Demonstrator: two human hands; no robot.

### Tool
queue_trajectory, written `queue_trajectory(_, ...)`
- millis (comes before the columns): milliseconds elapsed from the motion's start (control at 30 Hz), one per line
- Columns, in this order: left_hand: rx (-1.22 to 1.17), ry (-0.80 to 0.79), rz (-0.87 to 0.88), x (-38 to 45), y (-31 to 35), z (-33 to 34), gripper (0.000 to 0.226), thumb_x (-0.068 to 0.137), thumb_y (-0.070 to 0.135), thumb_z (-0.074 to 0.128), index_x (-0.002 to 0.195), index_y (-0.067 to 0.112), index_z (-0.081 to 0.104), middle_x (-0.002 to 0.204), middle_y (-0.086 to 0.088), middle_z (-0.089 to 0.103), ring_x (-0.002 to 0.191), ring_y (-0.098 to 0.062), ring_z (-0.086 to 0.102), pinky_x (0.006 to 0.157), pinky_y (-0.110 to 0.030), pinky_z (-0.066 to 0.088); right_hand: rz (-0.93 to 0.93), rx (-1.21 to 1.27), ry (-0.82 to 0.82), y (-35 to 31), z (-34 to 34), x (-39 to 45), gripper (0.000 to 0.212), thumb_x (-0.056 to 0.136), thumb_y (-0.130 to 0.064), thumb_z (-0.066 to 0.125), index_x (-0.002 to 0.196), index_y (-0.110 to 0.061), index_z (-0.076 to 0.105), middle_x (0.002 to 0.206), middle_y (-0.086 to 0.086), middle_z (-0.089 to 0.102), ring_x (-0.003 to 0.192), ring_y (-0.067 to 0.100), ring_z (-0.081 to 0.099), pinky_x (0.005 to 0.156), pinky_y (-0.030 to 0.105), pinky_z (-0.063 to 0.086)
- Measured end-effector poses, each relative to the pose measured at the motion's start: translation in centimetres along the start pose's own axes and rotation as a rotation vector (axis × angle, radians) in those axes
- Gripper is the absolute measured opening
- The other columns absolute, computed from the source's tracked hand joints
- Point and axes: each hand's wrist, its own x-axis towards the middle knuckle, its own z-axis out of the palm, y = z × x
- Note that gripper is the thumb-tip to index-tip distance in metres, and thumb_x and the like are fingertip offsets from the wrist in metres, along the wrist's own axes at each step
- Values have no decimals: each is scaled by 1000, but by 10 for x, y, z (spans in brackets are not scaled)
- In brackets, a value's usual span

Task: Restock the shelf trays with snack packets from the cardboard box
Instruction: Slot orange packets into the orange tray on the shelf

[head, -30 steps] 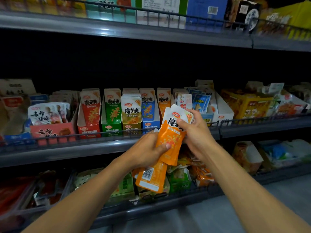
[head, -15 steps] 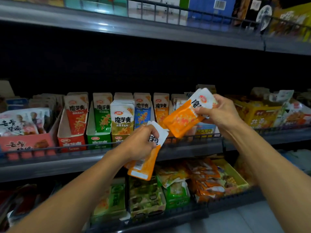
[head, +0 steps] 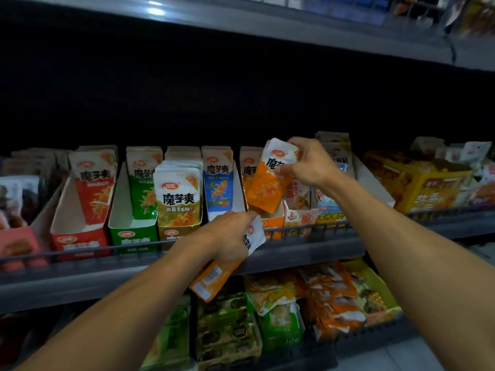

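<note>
My right hand (head: 310, 163) pinches the white top of an orange snack packet (head: 267, 183) and holds it tilted over the orange tray (head: 274, 223) on the middle shelf. My left hand (head: 227, 236) grips a small stack of orange packets (head: 214, 277) in front of the shelf rail, barcode side facing me. Cardboard trays stand in a row: red (head: 77, 236), green (head: 131, 231), yellow-brown (head: 178, 228) and blue (head: 222, 210), each with upright packets. The cardboard box is out of view.
A wire rail (head: 308, 228) runs along the middle shelf's front edge. A yellow carton (head: 417, 188) sits at the right. The lower shelf holds mixed packets in green and orange (head: 329, 298). An upper shelf (head: 267, 25) overhangs above.
My right hand has carried the orange packet from in front of me up and down into the orange tray's opening. My left hand with its stack has risen slightly toward the rail.
</note>
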Motion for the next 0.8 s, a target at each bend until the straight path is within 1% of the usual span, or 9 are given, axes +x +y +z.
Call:
queue_trajectory(67,-2,9,25,-2,-1,-2,69,90,22,64,149,16,29,143,-11,47,129,-31,45,100,-36,42,-38,-79,-49,-2,6,8,28,77,-9,81,94,-19,61,97,2,70,90,16,67,81,42,58)
queue_trajectory(133,-47,20,48,-4,-2,-4,61,90,20,64,144,17,36,134,-10,54,122,-30,50,93,-32,44,-51,-156,-114,-6,16,17,32,79,-14,80,103,-22,61,103,-1,69,96,15,66,82,37,57)
queue_trajectory(167,-77,19,46,-5,-3,-4,59,89,19,64,142,18,39,129,-10,57,118,-29,53,89,-31,45,-52,-223,-138,-7,22,21,38,79,-18,80,112,-24,61,110,0,68,102,18,65,87,39,55)
queue_trajectory(267,-96,25,40,-5,-4,-4,61,89,18,65,143,16,39,130,-9,56,119,-28,53,91,-31,45,-144,-676,-119,-10,37,33,56,82,-31,76,133,-25,54,127,6,61,121,28,54,107,44,38)
queue_trajectory(333,-90,34,41,-4,-4,-3,66,89,19,66,147,16,35,135,-9,54,123,-28,51,95,-32,44,-213,-858,-93,-9,43,39,57,84,-31,73,137,-26,51,131,9,58,125,29,48,110,44,30)
queue_trajectory(467,-106,36,29,-3,-7,-2,72,88,18,67,150,17,30,140,-8,50,126,-26,49,97,-31,43,-238,-960,-44,-3,46,45,63,83,-38,74,138,-27,47,142,8,45,134,30,36,108,44,28)
queue_trajectory(633,-119,32,40,-4,-7,-3,74,88,21,70,150,17,30,137,-7,51,123,-24,50,88,-23,38,-235,-953,1,1,51,45,68,79,-43,76,137,-25,46,141,6,45,132,30,37,106,44,31)
queue_trajectory(733,-139,33,36,-6,-7,-2,79,87,23,71,152,18,27,138,-6,50,125,-23,49,94,-25,39,-215,-888,15,2,49,43,69,76,-46,78,135,-24,48,139,6,47,130,30,39,105,45,35)
queue_trajectory(800,-194,40,27,-8,-8,0,82,86,23,72,153,19,25,138,-5,51,124,-23,50,98,-29,42,-225,-888,47,1,44,39,66,77,-45,76,134,-25,49,137,5,49,129,30,40,103,45,33)
